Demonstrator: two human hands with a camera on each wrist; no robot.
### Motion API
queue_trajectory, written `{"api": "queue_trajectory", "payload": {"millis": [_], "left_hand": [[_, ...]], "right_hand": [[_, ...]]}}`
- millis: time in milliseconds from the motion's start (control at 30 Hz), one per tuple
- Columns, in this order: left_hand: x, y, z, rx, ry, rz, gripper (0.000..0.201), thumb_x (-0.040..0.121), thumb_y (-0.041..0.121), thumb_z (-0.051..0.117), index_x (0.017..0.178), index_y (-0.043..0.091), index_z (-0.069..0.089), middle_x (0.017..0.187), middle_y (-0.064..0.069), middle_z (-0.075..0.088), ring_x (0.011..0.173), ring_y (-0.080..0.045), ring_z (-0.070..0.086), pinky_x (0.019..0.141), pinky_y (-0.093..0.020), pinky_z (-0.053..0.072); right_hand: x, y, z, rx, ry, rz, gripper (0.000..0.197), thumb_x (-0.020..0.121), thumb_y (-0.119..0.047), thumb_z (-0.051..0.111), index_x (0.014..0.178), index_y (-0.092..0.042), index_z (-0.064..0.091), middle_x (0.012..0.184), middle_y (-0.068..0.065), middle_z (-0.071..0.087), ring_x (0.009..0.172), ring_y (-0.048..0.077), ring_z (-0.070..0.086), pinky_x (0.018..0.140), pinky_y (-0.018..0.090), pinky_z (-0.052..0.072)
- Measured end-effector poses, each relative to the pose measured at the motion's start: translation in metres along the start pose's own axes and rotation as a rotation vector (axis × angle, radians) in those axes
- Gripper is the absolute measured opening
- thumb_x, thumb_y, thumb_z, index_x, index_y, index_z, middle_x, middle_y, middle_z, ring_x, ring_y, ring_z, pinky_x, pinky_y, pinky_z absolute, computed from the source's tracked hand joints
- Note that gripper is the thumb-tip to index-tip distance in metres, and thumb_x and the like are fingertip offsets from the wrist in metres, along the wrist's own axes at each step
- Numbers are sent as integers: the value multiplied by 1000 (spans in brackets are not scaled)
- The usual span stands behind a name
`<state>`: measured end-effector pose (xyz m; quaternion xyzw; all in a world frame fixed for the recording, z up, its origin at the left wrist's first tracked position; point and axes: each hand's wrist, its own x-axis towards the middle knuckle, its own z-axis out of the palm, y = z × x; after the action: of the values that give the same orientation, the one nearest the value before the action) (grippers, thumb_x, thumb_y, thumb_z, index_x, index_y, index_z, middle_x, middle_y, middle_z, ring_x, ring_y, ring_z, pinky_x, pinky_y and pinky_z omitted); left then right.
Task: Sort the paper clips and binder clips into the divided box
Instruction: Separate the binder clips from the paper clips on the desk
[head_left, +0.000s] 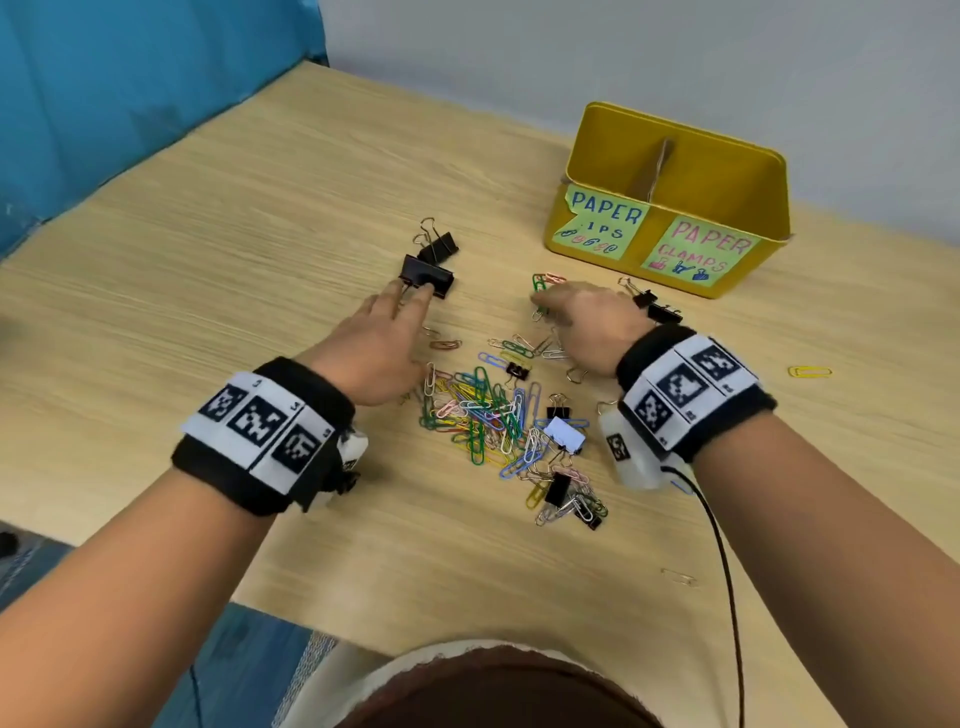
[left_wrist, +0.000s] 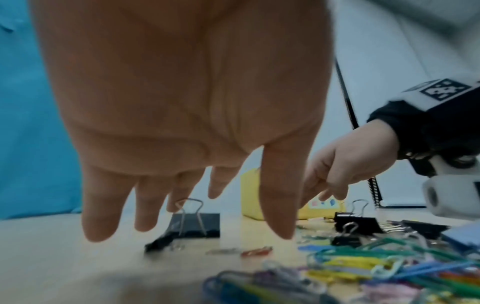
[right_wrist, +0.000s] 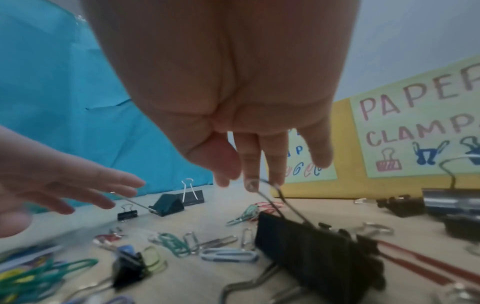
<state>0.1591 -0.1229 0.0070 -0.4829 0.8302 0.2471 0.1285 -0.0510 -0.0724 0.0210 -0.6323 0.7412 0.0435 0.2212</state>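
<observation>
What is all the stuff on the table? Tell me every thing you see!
Yellow box: one, yellow, far right of the table, cardboard divider inside, two green labels on the front.
Paper clips: many, mixed colours, heaped mid-table between the hands; one yellow stray at right.
Binder clips: several, mostly black, two large ones at the left fingertips, others in and around the heap.
Table: one, light wood.
Blue cloth: one, far left.
Left hand: fingers extended at a large binder clip.
Right hand: over the clips near the box.
</observation>
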Motion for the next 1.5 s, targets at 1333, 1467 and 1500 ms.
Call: {"api": "queue_trajectory", "payload": {"millis": [1333, 1467, 1500], "left_hand": [[-18, 43, 17, 166, -285, 242, 74, 94, 37, 44, 150, 7, 4, 159, -12, -3, 148, -25, -1, 121, -32, 6], [-32, 42, 14, 61, -272, 272, 60, 94, 33, 47, 146, 10, 29, 155, -9, 27, 142, -22, 27, 117, -31, 23], [-30, 42, 13, 22, -243, 269, 54, 93, 32, 49, 142, 12, 38, 149, -9, 38, 137, -23, 36, 113, -33, 30]], "right_hand": [[-14, -5, 20, -36, 31, -149, 53, 90, -7, 38, 138, -30, 44, 150, -12, 38, 138, 22, 33, 111, 54, 28], [-6, 0, 22, 49, 125, -115, 46, 86, -4, 41, 122, -24, 61, 137, -2, 53, 127, 26, 45, 108, 47, 36], [-5, -2, 23, 70, 122, -124, 45, 86, -3, 42, 120, -23, 63, 135, 0, 55, 125, 27, 47, 107, 46, 37]]}}
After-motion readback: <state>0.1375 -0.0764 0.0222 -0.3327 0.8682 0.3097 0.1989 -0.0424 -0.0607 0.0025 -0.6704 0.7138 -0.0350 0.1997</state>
